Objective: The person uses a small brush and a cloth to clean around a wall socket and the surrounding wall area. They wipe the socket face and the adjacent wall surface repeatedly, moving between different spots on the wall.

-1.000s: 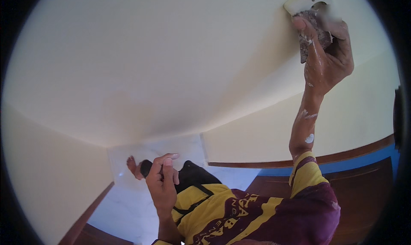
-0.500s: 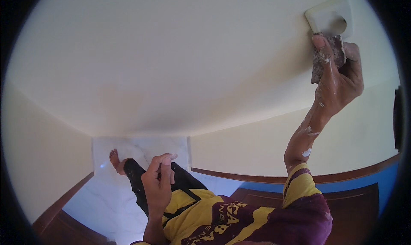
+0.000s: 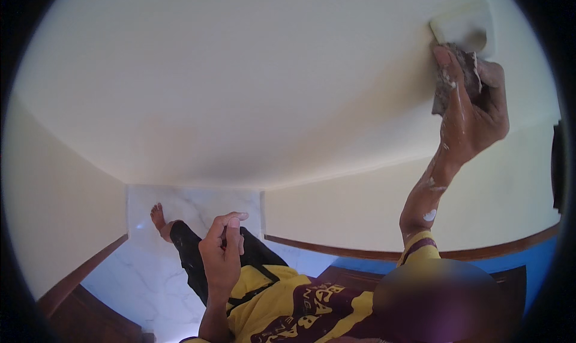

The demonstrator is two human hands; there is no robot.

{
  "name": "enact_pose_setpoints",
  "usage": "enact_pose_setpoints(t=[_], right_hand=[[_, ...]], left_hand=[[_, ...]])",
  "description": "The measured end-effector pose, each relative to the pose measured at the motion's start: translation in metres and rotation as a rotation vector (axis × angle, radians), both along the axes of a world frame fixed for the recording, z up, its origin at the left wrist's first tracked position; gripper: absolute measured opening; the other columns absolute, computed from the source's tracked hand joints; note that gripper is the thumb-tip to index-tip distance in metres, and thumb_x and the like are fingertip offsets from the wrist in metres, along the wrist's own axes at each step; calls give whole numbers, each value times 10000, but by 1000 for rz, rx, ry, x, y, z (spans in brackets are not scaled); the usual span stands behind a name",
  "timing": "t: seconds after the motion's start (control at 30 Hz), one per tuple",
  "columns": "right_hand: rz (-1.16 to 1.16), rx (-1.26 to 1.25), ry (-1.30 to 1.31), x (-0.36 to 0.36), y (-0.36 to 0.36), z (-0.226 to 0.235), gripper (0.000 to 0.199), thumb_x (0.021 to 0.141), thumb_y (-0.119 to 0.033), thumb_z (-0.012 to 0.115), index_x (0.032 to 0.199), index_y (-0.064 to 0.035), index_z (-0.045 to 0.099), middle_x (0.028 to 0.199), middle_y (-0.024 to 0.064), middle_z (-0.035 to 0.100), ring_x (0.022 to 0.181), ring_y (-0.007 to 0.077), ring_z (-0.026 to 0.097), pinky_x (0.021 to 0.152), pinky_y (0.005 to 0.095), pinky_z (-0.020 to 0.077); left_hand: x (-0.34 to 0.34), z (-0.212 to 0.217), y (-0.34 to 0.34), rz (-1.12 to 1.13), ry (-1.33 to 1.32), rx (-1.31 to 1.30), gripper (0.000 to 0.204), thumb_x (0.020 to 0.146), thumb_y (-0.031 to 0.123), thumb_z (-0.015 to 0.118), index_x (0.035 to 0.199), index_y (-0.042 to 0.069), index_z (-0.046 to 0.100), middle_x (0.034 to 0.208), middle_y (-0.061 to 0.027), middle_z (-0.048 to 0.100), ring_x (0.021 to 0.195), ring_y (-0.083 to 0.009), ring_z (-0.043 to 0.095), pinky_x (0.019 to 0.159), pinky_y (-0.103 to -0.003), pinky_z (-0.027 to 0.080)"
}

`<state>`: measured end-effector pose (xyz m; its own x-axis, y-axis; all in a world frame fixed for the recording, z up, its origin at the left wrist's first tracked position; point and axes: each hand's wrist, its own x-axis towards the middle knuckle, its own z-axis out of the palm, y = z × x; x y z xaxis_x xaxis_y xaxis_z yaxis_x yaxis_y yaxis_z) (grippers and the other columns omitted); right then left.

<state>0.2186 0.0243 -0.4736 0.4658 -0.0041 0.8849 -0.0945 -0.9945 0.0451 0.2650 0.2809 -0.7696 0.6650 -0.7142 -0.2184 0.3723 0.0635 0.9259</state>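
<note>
Right hand: the paint-flecked right hand [image 3: 474, 112] pinches the sheet between its thumb and its fingers.
Sheet: a grey-brown, rough, abrasive-looking sheet [image 3: 470, 72], bent in the grip, lies at the wall just below the plate; whether it touches the plate cannot be told.
Left hand: the left hand [image 3: 222, 247] is loosely curled before the body, thumb alongside the index finger; no object shows, and whether the fingertips press together cannot be told.
Plate risk: the sheet's upper edge could scuff the off-white, rounded plate [image 3: 459, 26] or catch in its dark round hole [image 3: 478, 40] if the hand strays upward.
Grip risk: the bent sheet could buckle or slip if the thumb eases, letting fingertips scrape the smooth cream wall [image 3: 240, 73].
Hand count: two, one holding the sheet.
Sheet count: one seems likely, though bent layers could hide another.
Plate count: one, with one hole clearly visible.
Foot count: one bare foot [image 3: 158, 216] shows, on white marbled floor tile [image 3: 198, 202].
</note>
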Motion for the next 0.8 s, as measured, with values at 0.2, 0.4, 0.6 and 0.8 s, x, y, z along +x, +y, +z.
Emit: enact_pose_setpoints(t=[0.2,0.4,0.6,0.8], right_hand=[[6,5,-11,2,19,8,185,879,124,758,1021,71,654,955,134,724,949,278,769,919,374,662],[-44,19,-18,9,21,5,180,870,138,756,1007,60,669,1016,133,715,950,277,767,914,380,669],[-94,61,-47,-10,19,7,196,847,104,803,977,14,686,979,104,723,895,215,759,804,295,654],[3,97,-81,5,16,0,204,790,61,875,886,-50,734,930,65,760,878,127,715,856,263,611]], left_hand=[[-7,7,-7,12,-11,-40,220,1104,152,551,1143,8,713,624,39,490,556,-36,426,520,-224,315],[-6,1,-1,33,-55,21,220,1104,153,552,1142,8,712,627,40,489,559,-33,423,513,-226,306],[-12,-8,-6,46,-16,-9,218,1104,158,553,1142,14,713,628,40,487,559,-33,421,514,-228,309],[-13,-13,-3,69,-8,-9,218,1104,162,555,1144,16,713,631,41,485,561,-34,429,516,-232,318]])
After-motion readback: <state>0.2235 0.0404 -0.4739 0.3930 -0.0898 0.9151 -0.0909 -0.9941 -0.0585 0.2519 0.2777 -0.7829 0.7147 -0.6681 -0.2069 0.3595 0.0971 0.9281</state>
